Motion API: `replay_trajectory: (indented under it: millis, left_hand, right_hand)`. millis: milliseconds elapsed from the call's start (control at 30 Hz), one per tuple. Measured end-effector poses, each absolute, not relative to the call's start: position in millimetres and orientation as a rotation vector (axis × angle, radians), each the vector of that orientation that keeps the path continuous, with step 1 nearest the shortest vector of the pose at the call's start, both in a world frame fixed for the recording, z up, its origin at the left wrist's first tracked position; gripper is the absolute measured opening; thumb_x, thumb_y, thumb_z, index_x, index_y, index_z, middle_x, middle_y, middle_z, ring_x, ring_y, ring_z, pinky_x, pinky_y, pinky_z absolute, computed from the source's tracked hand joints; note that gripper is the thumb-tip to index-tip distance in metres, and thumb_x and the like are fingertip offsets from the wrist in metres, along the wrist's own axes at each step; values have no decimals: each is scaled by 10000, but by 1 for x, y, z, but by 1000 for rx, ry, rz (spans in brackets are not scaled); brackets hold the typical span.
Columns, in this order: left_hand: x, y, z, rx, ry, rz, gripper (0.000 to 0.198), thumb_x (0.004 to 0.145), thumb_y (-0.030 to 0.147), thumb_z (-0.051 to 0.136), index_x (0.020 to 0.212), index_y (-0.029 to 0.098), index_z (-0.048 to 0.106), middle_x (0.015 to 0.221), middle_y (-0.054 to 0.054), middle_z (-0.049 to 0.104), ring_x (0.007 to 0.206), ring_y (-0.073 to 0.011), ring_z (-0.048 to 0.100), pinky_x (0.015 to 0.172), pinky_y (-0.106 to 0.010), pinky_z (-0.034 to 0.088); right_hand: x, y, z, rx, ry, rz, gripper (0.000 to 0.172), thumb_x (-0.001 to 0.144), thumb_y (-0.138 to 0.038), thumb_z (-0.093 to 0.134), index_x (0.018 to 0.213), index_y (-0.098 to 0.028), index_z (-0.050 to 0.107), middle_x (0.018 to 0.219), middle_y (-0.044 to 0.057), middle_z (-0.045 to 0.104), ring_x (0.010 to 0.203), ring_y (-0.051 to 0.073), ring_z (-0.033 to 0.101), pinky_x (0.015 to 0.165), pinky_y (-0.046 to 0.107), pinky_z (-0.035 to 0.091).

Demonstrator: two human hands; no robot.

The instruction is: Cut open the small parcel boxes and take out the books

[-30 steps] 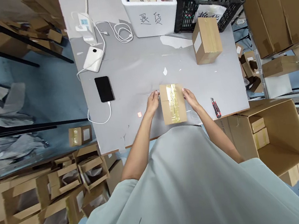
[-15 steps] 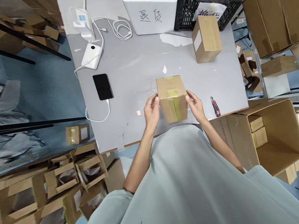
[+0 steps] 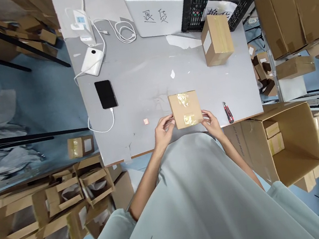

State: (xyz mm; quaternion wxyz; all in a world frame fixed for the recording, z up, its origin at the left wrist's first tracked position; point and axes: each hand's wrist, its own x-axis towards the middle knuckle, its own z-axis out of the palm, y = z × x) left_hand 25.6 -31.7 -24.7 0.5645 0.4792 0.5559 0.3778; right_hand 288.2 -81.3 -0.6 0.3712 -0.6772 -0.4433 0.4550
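Note:
A small taped cardboard box (image 3: 186, 108) is between my two hands near the front edge of the grey table (image 3: 137, 75). My left hand (image 3: 164, 132) grips its left side with bent fingers. On the opposite side, my right hand (image 3: 211, 123) has its fingers closed against the box's lower right edge. Strips of shiny tape show on the face turned toward me. To the right of my right hand lies a red and black box cutter (image 3: 228, 112). A second cardboard box (image 3: 216, 40) with a white label stands farther back.
A white bin (image 3: 155, 14) of books and a black crate (image 3: 192, 14) stand at the back. At left lie a black phone (image 3: 106, 94), a white power bank (image 3: 92, 61) and cables. A large open carton (image 3: 296, 135) sits beside the table's right front corner.
The box has tilted between my hands, so its taped broad face now shows instead of two faces. Both hands have shifted slightly lower in view. The whole view has moved a little.

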Motion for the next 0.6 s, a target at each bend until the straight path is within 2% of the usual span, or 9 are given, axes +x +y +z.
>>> replay_trajectory:
  millis: [100, 167, 233, 333, 433, 600]
  left_hand:
    - [28, -38, -31, 1094, 1336, 861, 506, 964, 623, 760, 1288, 235, 782, 1388, -142, 778, 1230, -297, 794, 1078, -467, 673]
    - [31, -39, -34, 1094, 1349, 858, 510, 975, 636, 743, 1290, 237, 777, 1405, -142, 780, 1273, -302, 781, 1095, -470, 665]
    - [34, -37, -35, 1097, 1353, 865, 522, 982, 649, 733, 1297, 234, 772, 1411, -143, 783, 1293, -304, 775, 1109, -474, 659]
    - [37, -32, -34, 1090, 1344, 875, 542, 976, 662, 747, 1305, 233, 772, 1408, -140, 791, 1293, -307, 777, 1121, -484, 653]
    - [34, -26, -35, 1102, 1296, 872, 522, 985, 661, 745, 1285, 239, 804, 1391, -136, 799, 1240, -299, 797, 1130, -476, 646]
    - [22, -20, -62, 1050, 1282, 776, 492, 966, 612, 746, 1269, 232, 823, 1393, -151, 811, 1248, -320, 794, 1184, -525, 605]
  right_hand:
    - [279, -93, 6, -1855, -1263, 1066, 738, 973, -480, 699, 1647, -221, 550, 1640, 207, 606, 1395, 337, 682, 1165, 586, 628]
    - [265, -96, 18, -1920, -1397, 879, 699, 1026, -398, 640, 1695, -247, 503, 1743, 197, 497, 1571, 359, 547, 1287, 633, 520]
    - [247, -92, 32, -1908, -1553, 724, 593, 1080, -347, 580, 1667, -268, 541, 1788, 172, 443, 1680, 358, 414, 1374, 643, 407]
    - [216, -79, 46, -1820, -1767, 705, 481, 1125, -389, 573, 1586, -258, 616, 1729, 181, 514, 1657, 363, 441, 1382, 612, 402]
    - [194, -65, 45, -1852, -1874, 763, 546, 1105, -454, 642, 1589, -204, 604, 1689, 234, 535, 1618, 414, 469, 1354, 633, 424]
    - [208, -66, 35, -1981, -1821, 718, 609, 1059, -347, 662, 1641, -207, 555, 1697, 219, 528, 1619, 413, 460, 1347, 645, 421]
